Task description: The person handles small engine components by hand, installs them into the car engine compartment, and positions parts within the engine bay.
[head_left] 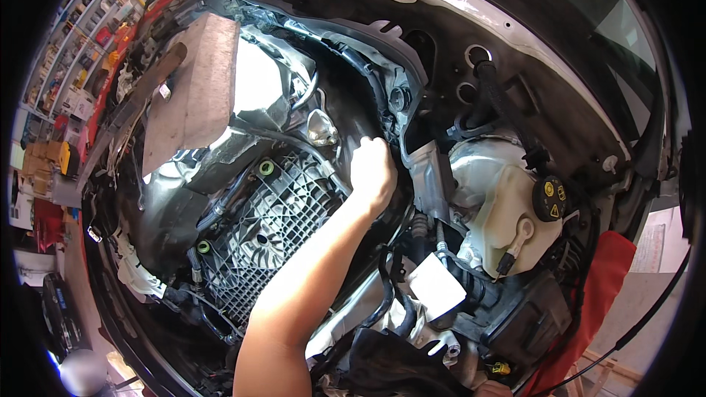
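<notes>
My left hand (373, 173) reaches into a dark recess right of a gridded plastic tray (246, 250) in a car's engine bay, its fingers curled and the tips hidden; what they hold cannot be seen. A metal bracket (428, 176) is just to its right, and a small shiny metal piece (320, 129) lies up and to its left. A little of my right hand (489, 388) shows at the lower right edge, near a small yellow cap (500, 368); its fingers are mostly out of sight.
A rectangular board (190, 95) sits upper left. A translucent reservoir with a black cap (507, 228), a white square piece (435, 287) and a black hose (489, 95) are on the right. Red fender cover (603, 279) lines the right edge; workshop shelves (66, 51) stand beyond the left side.
</notes>
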The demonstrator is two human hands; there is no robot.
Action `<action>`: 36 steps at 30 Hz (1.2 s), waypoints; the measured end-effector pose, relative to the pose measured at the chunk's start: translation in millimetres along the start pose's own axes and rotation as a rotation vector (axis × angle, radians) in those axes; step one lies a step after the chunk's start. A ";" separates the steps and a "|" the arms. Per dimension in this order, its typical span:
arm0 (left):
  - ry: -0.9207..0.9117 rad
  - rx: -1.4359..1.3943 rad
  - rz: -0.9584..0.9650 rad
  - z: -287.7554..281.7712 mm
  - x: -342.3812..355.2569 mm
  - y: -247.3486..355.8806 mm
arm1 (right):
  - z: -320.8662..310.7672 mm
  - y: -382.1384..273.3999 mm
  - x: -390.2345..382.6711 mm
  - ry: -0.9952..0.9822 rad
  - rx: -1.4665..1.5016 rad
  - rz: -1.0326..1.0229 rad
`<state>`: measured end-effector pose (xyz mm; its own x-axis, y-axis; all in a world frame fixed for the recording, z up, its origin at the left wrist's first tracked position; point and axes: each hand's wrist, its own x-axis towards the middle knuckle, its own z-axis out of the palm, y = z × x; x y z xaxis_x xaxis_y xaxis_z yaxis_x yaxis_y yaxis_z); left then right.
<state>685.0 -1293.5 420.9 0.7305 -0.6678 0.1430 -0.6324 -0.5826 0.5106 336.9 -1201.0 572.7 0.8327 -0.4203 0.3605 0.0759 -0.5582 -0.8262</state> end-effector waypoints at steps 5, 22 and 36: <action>-0.047 0.127 0.048 4.1 1.3 3.2 | -1.3 -2.0 -2.7 -0.002 0.011 0.009; -0.016 0.211 0.006 15.9 15.5 4.4 | -13.4 -16.0 -13.4 0.031 0.043 0.041; 0.036 -0.011 0.142 -1.6 11.1 -10.2 | -16.7 -34.7 6.0 -0.026 -0.035 0.055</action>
<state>699.9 -1294.2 418.7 0.6424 -0.7263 0.2445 -0.7275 -0.4777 0.4925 330.0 -1196.2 610.8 0.8492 -0.4323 0.3032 0.0107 -0.5601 -0.8284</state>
